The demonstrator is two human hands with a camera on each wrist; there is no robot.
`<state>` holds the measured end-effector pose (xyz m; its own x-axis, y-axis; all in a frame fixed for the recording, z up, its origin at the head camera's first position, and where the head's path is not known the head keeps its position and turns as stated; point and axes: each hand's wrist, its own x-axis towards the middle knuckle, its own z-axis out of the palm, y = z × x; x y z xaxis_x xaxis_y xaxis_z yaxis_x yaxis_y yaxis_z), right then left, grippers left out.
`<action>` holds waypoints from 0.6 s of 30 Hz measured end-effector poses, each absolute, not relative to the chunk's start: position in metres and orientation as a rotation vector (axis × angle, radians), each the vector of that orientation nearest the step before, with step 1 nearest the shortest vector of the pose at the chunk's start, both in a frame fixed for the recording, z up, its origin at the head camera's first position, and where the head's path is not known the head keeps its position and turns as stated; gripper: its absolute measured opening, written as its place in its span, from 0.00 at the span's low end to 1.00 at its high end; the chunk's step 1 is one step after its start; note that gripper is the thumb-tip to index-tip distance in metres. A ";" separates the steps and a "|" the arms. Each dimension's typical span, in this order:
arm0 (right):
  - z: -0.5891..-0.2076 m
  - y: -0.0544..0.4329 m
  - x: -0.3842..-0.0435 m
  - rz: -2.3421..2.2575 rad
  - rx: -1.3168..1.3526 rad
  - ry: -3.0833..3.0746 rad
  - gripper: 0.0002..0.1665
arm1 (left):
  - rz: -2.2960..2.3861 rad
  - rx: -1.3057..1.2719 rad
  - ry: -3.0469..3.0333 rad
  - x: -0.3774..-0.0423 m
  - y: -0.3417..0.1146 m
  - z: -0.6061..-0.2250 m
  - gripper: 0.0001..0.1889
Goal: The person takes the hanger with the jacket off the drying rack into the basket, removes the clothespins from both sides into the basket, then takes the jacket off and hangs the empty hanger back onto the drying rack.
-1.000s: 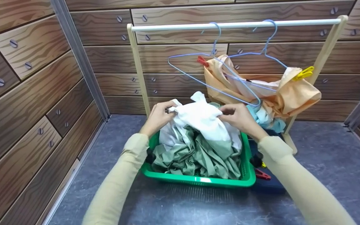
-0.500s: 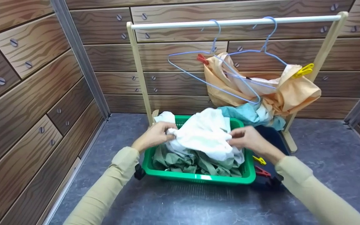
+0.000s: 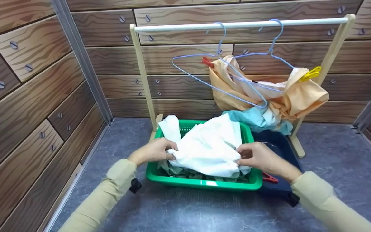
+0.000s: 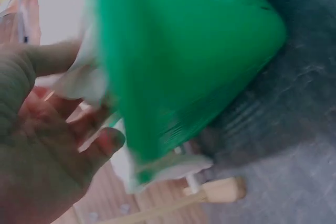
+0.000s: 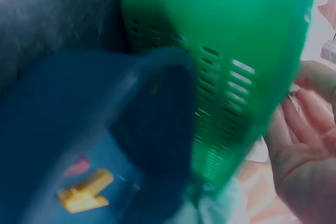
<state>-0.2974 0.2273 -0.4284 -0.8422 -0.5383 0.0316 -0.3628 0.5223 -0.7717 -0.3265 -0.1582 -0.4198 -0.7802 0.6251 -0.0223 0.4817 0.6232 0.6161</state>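
Observation:
A white garment [image 3: 204,148] lies spread over the green basket [image 3: 204,184], one narrow part hanging over the back left rim. My left hand [image 3: 153,149] pinches its left edge between thumb and fingers. At the opposite edge, my right hand [image 3: 259,158] pinches the cloth just inside the basket's right rim. Grey-green crumpled cloth [image 3: 172,169] peeks out beneath, mostly covered. In the left wrist view, white fabric [image 4: 86,80] sits at the left hand's fingers beside the blurred basket wall. The right wrist view shows the right hand [image 5: 304,135] at the rim, its fingertips partly hidden.
Behind the basket stands a rack with a white bar [image 3: 179,27] and two blue hangers [image 3: 198,84]. A peach garment [image 3: 304,100] hangs there with a red clothespin [image 3: 207,62] and a yellow clothespin [image 3: 311,74]. Light-blue cloth [image 3: 253,119] hangs above a navy bin [image 3: 277,145] holding clothespins [image 5: 86,192].
Both hands have come down and toward me, drawing the white garment forward over the grey-green cloth. They have also moved farther apart, and the garment lies flatter and wider.

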 end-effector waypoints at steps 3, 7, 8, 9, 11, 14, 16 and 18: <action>-0.407 0.231 -0.305 -1.201 -0.756 2.603 0.16 | 1.010 0.858 2.610 -0.336 -0.166 -0.405 0.10; -0.385 0.234 -0.335 -1.151 -0.716 2.849 0.16 | 1.178 0.678 2.831 -0.361 -0.169 -0.395 0.13; -0.383 0.233 -0.345 -1.111 -0.720 2.900 0.16 | 1.159 0.635 2.901 -0.369 -0.168 -0.396 0.14; -0.383 0.230 -0.355 -1.066 -0.723 2.935 0.18 | 1.107 0.586 2.967 -0.376 -0.168 -0.399 0.14; -0.387 0.225 -0.374 -0.972 -0.743 2.939 0.22 | 0.943 0.506 3.049 -0.389 -0.167 -0.405 0.18; -0.394 0.216 -0.393 -0.841 -0.832 2.860 0.31 | 0.709 0.453 3.069 -0.404 -0.164 -0.416 0.26; -0.398 0.210 -0.402 -0.772 -0.896 2.811 0.34 | 0.610 0.431 3.065 -0.410 -0.162 -0.421 0.28; -0.401 0.206 -0.408 -0.708 -0.979 2.777 0.36 | 0.531 0.438 3.090 -0.414 -0.159 -0.423 0.26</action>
